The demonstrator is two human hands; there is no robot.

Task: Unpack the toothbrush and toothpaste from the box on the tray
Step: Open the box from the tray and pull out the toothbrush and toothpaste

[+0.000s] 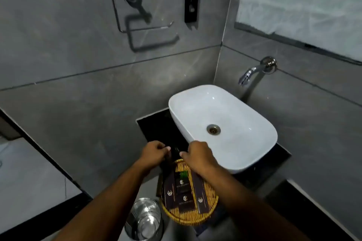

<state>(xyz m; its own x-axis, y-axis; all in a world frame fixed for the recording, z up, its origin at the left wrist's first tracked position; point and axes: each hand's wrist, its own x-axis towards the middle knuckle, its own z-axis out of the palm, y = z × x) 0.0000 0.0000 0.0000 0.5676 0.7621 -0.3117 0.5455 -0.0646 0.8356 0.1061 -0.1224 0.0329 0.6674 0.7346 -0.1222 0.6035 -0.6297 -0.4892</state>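
A slim dark box point(173, 152) is pinched in a two-handed grip, the left hand point(153, 153) closed on its left side and the right hand point(197, 155) closed on its right, just above the far rim of the woven tray point(210, 201). Nearer than the grip, more dark boxes point(184, 191) lie on the tray. To the right of the grip sits the white sink point(244, 123). Opening appears to be the step in hand; neither toothbrush nor toothpaste is visible. Next, an end flap likely needs lifting, and the contents drawing out.
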